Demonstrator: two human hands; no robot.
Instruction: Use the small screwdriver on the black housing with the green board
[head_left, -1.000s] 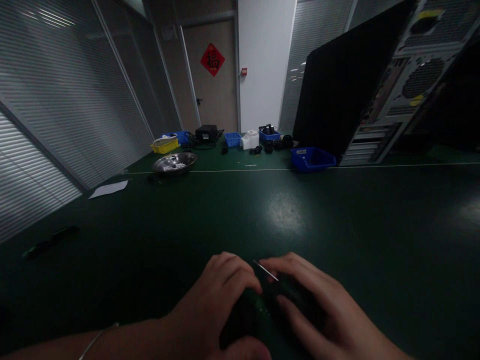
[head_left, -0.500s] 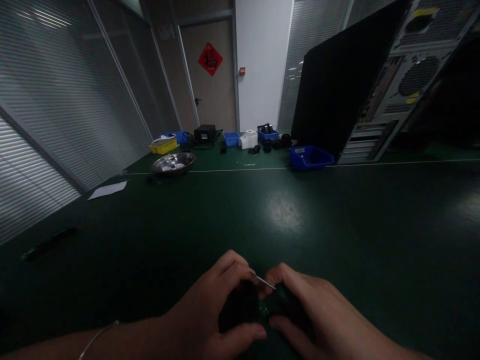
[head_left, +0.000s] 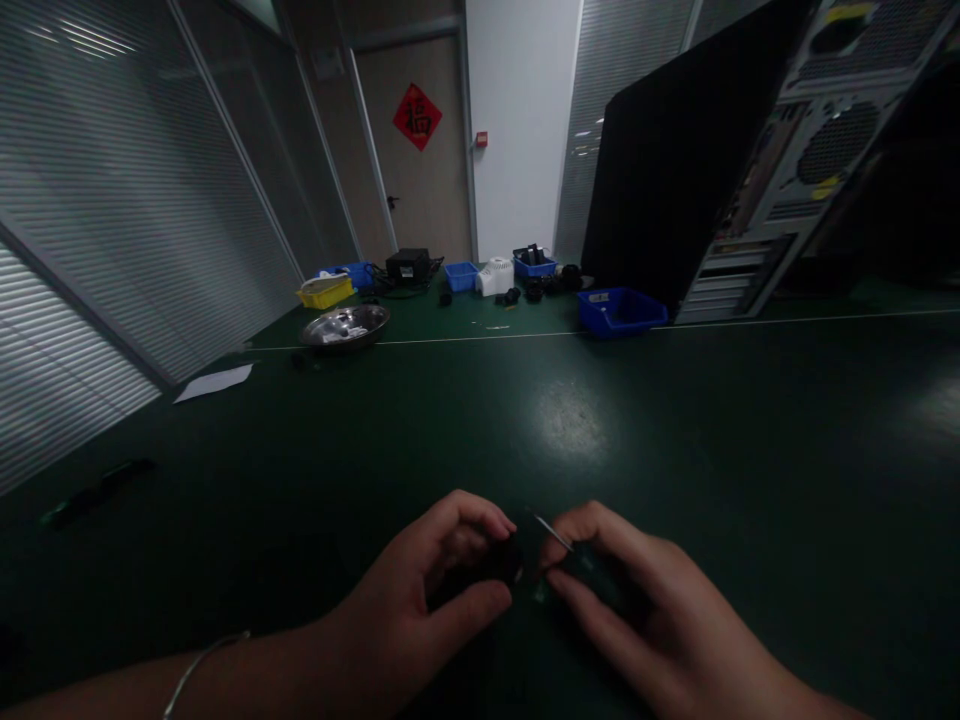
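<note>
My left hand is curled round a dark object, thumb below and fingers above; its kind is too dark to make out. Close by on the right, my right hand grips a screwdriver in its palm. The thin metal shaft points up and left, and the dark handle is mostly hidden by the fingers. A small greenish spot shows by the right thumb and fingertip, too blurred to name. The shaft's tip stands apart from the dark object.
The green table carries a dark tool-like thing at left, white paper and a metal bowl. Farther back are a yellow bin, a white device, a blue bin and a computer case.
My hands have moved apart slightly. The screwdriver shaft, which reached to the left fingertips, has moved away to the right with my right hand.
</note>
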